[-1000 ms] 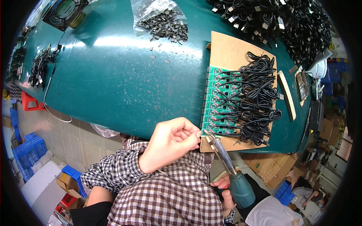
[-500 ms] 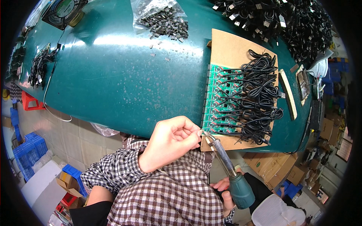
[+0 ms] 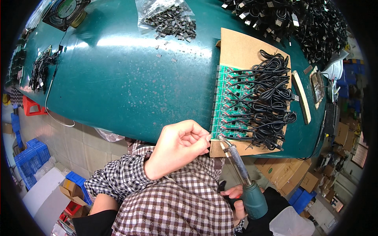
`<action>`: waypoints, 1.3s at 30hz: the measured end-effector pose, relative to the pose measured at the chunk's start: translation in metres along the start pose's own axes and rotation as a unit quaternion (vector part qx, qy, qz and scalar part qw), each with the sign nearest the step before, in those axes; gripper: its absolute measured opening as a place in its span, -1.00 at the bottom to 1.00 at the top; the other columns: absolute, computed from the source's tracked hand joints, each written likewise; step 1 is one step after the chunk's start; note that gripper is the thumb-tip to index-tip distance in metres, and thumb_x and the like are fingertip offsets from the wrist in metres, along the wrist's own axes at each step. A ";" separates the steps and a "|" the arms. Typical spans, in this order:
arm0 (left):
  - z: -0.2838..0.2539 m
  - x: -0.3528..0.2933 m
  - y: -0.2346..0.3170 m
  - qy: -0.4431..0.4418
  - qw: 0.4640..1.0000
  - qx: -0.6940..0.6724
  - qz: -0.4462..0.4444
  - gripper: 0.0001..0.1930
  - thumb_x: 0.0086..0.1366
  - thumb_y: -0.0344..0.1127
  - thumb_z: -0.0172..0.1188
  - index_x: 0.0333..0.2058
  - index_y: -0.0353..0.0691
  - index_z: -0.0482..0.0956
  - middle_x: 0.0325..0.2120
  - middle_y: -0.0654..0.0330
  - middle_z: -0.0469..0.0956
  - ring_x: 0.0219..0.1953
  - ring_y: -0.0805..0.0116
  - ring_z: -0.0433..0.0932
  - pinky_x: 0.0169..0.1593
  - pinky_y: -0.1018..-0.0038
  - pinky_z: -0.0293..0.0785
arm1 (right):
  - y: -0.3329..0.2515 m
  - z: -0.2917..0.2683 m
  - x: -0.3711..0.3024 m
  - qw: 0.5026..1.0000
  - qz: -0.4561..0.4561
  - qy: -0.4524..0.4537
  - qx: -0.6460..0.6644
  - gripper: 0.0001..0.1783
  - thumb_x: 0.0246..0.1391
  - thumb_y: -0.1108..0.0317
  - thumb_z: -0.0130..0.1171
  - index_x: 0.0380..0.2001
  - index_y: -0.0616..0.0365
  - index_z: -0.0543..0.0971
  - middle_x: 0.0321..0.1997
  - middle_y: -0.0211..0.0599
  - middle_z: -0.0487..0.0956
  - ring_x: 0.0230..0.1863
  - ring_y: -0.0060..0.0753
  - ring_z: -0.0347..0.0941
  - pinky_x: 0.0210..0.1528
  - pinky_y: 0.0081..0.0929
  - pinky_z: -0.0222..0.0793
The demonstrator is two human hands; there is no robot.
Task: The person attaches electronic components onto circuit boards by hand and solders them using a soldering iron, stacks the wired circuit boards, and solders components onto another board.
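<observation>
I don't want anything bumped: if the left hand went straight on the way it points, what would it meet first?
The left hand would probably meet the nearest green circuit board first, at its left edge; whether they touch now is unclear.

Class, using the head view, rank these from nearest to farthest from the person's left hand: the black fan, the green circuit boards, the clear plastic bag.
From the left hand:
1. Green circuit boards: just beyond it, to the right.
2. Clear plastic bag: well ahead, at the top.
3. Black fan: upper left corner.
</observation>
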State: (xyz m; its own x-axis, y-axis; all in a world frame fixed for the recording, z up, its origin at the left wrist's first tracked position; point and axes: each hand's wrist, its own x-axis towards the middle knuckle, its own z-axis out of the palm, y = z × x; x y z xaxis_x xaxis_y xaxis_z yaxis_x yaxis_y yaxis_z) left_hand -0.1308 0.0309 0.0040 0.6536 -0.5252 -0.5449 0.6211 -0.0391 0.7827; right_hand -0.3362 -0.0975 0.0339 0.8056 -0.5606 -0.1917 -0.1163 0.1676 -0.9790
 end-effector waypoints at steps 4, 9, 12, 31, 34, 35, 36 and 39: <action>0.000 0.000 0.001 0.000 1.000 -0.009 -0.008 -0.88 0.13 -0.44 0.16 -0.42 -0.40 0.47 -0.54 0.23 0.53 -0.49 0.60 0.53 -0.40 0.70 0.47 | 0.004 -0.009 -0.002 0.999 0.024 -0.032 -0.024 -0.51 0.03 0.15 0.07 -0.19 0.40 0.28 -0.43 -0.10 0.41 -0.37 -0.18 0.42 -0.40 -0.17 0.53; -0.001 0.000 0.003 -0.006 1.000 -0.004 -0.016 -0.90 0.16 -0.46 0.11 -0.41 -0.40 0.47 -0.52 0.20 0.53 -0.47 0.57 0.53 -0.38 0.68 0.49 | 0.001 -0.009 0.003 0.997 0.031 -0.051 -0.045 -0.51 0.05 0.11 0.04 -0.27 0.44 0.32 -0.41 -0.05 0.39 -0.33 -0.17 0.42 -0.39 -0.20 0.53; -0.003 -0.001 0.002 -0.019 0.999 -0.020 -0.019 -0.91 0.20 -0.47 0.06 -0.39 -0.41 0.45 -0.48 0.17 0.52 -0.44 0.53 0.54 -0.34 0.65 0.51 | 0.004 -0.010 0.000 0.998 0.038 -0.032 -0.042 -0.50 0.05 0.10 0.03 -0.27 0.46 0.31 -0.42 -0.04 0.38 -0.34 -0.18 0.42 -0.40 -0.23 0.53; -0.002 0.002 0.006 -0.023 0.999 -0.009 -0.021 -0.87 0.19 -0.41 0.10 -0.38 -0.39 0.44 -0.49 0.13 0.54 -0.47 0.50 0.55 -0.35 0.60 0.53 | -0.007 0.004 0.012 0.995 0.067 -0.064 -0.030 -0.63 0.00 0.26 0.01 -0.37 0.47 0.32 -0.49 -0.07 0.35 -0.44 -0.22 0.39 -0.37 -0.28 0.53; -0.004 0.001 0.006 -0.023 1.000 -0.005 -0.021 -0.87 0.18 -0.41 0.11 -0.39 -0.39 0.44 -0.49 0.13 0.54 -0.47 0.51 0.54 -0.35 0.60 0.53 | -0.007 0.008 0.013 0.997 0.053 -0.047 -0.025 -0.62 -0.01 0.26 0.02 -0.36 0.48 0.31 -0.50 -0.07 0.35 -0.46 -0.21 0.39 -0.38 -0.28 0.52; -0.003 0.002 0.006 -0.023 0.999 -0.005 -0.021 -0.87 0.18 -0.41 0.11 -0.39 -0.39 0.44 -0.49 0.13 0.54 -0.47 0.51 0.54 -0.35 0.60 0.53 | -0.007 0.008 0.014 0.997 0.049 -0.048 -0.025 -0.61 -0.01 0.26 0.03 -0.35 0.48 0.32 -0.51 -0.08 0.35 -0.46 -0.22 0.39 -0.39 -0.28 0.52; -0.003 0.002 0.006 -0.023 1.000 -0.004 -0.020 -0.87 0.18 -0.41 0.11 -0.39 -0.39 0.44 -0.50 0.13 0.54 -0.48 0.50 0.55 -0.36 0.60 0.53 | -0.008 0.008 0.014 0.997 0.046 -0.050 -0.026 -0.61 -0.01 0.26 0.04 -0.35 0.48 0.32 -0.51 -0.08 0.34 -0.46 -0.23 0.39 -0.40 -0.28 0.52; -0.002 0.003 0.005 -0.023 1.000 -0.001 -0.019 -0.88 0.18 -0.42 0.11 -0.40 -0.39 0.44 -0.50 0.13 0.54 -0.48 0.49 0.55 -0.36 0.59 0.54 | 0.004 0.001 0.004 1.000 0.018 0.003 -0.002 -0.60 -0.02 0.24 0.05 -0.35 0.47 0.33 -0.51 -0.09 0.34 -0.46 -0.24 0.37 -0.40 -0.29 0.51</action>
State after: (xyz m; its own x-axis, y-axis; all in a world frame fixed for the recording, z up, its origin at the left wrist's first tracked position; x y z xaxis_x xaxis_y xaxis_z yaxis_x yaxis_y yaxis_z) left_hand -0.1244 0.0307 0.0058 0.6085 -0.5625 -0.5598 0.6465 -0.0576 0.7607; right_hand -0.3334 -0.0983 0.0289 0.7971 -0.5594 -0.2275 -0.1476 0.1847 -0.9716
